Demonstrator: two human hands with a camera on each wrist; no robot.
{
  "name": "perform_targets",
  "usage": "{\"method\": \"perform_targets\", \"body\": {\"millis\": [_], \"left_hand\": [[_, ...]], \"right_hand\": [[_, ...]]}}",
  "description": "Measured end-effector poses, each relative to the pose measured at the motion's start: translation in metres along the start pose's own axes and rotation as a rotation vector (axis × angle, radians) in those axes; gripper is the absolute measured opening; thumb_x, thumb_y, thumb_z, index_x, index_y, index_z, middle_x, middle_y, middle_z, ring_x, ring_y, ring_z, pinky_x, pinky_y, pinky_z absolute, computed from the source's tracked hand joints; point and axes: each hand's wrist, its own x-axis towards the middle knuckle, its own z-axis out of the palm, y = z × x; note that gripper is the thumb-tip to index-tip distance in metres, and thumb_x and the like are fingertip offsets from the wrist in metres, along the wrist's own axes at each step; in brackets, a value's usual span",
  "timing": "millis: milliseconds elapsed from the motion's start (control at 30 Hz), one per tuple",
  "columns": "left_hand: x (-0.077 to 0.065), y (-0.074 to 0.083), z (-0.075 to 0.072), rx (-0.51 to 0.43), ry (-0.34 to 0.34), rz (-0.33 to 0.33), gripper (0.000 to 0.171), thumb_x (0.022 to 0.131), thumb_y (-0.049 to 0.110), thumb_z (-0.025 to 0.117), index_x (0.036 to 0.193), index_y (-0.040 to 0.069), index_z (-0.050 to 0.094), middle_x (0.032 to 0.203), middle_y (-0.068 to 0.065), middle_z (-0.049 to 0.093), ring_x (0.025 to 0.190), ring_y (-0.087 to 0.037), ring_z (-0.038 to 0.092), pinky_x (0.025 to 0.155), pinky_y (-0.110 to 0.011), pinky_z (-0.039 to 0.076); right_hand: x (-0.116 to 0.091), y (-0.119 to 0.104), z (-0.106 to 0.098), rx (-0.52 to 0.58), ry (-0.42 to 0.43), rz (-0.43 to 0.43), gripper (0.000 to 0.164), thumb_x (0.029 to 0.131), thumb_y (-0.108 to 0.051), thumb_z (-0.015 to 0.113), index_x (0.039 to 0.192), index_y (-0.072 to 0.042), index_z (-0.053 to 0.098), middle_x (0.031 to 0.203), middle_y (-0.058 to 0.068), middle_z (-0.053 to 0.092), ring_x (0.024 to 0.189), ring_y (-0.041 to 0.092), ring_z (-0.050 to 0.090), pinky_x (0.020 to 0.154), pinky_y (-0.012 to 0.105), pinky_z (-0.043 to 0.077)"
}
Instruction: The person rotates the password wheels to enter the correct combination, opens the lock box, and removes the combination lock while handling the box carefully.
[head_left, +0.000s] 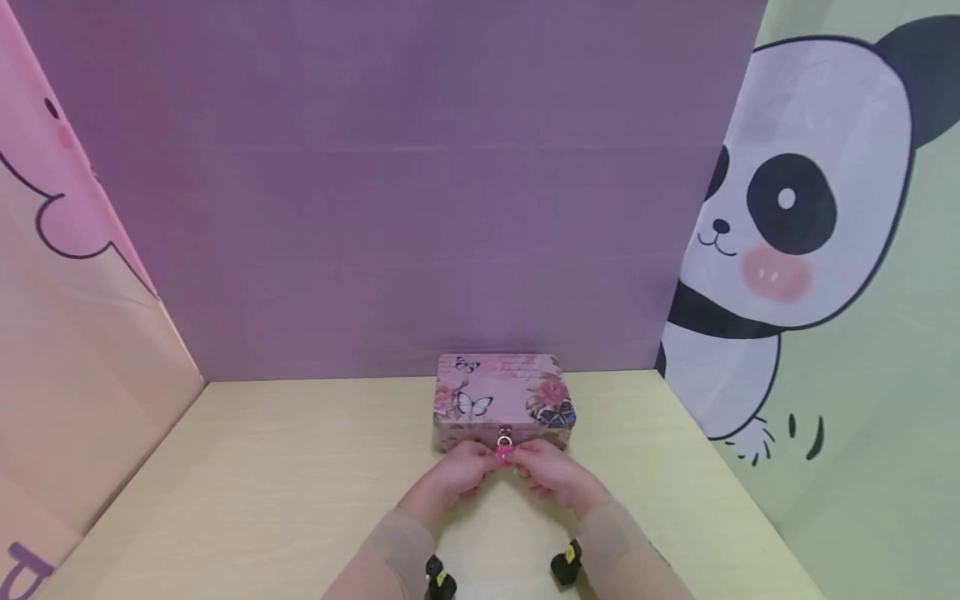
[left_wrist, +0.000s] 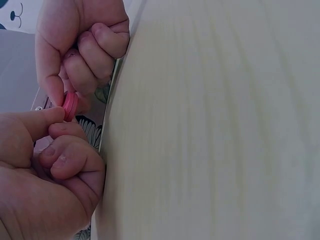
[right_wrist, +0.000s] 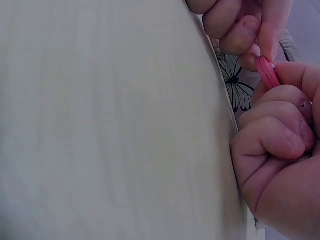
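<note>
A pink box (head_left: 510, 392) printed with butterflies and roses stands at the back of the table, its lid down. At its front clasp (head_left: 506, 430) hangs a small pink padlock (head_left: 505, 455) with a silver shackle. My left hand (head_left: 467, 467) pinches the padlock from the left, thumb and forefinger on its edge. From the other side my right hand (head_left: 555, 473) pinches it too. Both wrist views show the padlock (left_wrist: 70, 106) (right_wrist: 268, 72) between the two hands' fingertips, the other fingers curled in. The fingers hide part of the padlock and the box front.
The pale wooden table (head_left: 300, 483) spreads out on both sides of the box. A purple backdrop (head_left: 412, 192) rises right behind it. Panels with cartoon animals stand at the left and right, including a panda (head_left: 847, 175). Black wrist devices (head_left: 566, 564) show near both forearms.
</note>
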Motion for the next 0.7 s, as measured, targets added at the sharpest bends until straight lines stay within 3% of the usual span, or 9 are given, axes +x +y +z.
{"method": "perform_targets", "body": {"millis": [533,700], "left_hand": [[-0.0004,-0.0008,-0.0014,-0.015,-0.004,-0.004,0.022,0.098,0.016,0.067,0.086,-0.003,0.064,0.059,0.006,0.037,0.046,-0.008,0.030,0.043,-0.024,0.025],[0.0001,-0.0003,-0.0023,0.010,0.004,0.000,0.024,0.098,0.017,0.066,0.080,0.002,0.060,0.058,0.007,0.038,0.046,-0.008,0.031,0.044,-0.024,0.026]], "right_hand": [[0.0032,0.0023,-0.0005,-0.009,0.007,0.022,0.031,0.102,-0.027,0.057,0.078,-0.010,0.053,0.062,-0.005,0.039,0.048,0.009,0.029,0.042,0.023,0.025],[0.0002,-0.0020,-0.0024,-0.003,0.028,0.035,0.034,0.102,-0.033,0.060,0.077,-0.012,0.052,0.062,-0.005,0.036,0.048,0.010,0.028,0.043,0.024,0.025]]}}
